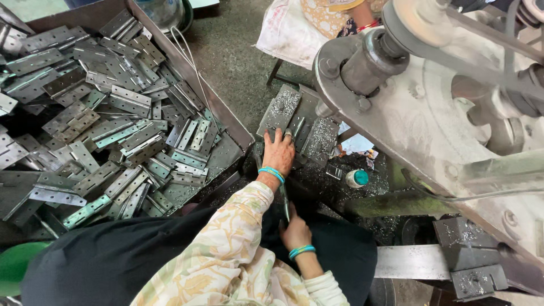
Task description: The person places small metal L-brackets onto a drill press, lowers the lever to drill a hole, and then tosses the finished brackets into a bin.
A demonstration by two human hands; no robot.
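My left hand point(279, 152) lies flat, fingers spread, pressing on a metal hinge plate point(281, 109) dusted with shavings that sits on the machine bed point(317, 170); nothing is clamped, the fingers are apart and only rest on it. My right hand point(294, 231) sits lower, close to my lap, curled around a thin metal strip point(285, 204) that runs up toward my left wrist. Just left of my left hand stands a big metal tray point(235, 127), piled with steel hinges point(113, 124), folded and opened, lying every way, some tinted greenish. Its near corner comes almost against my left wrist. Right of the left hand lie more plates point(321, 139) covered in swarf, and just past them a small white bottle with a teal cap point(357, 178). Beyond and to the right the drill machine's heavy arm point(408, 113) with its pulley point(419, 22) hangs over the bed, crowding that side. Above my fingers, another person's patterned cloth point(294, 25) shows by a stool.
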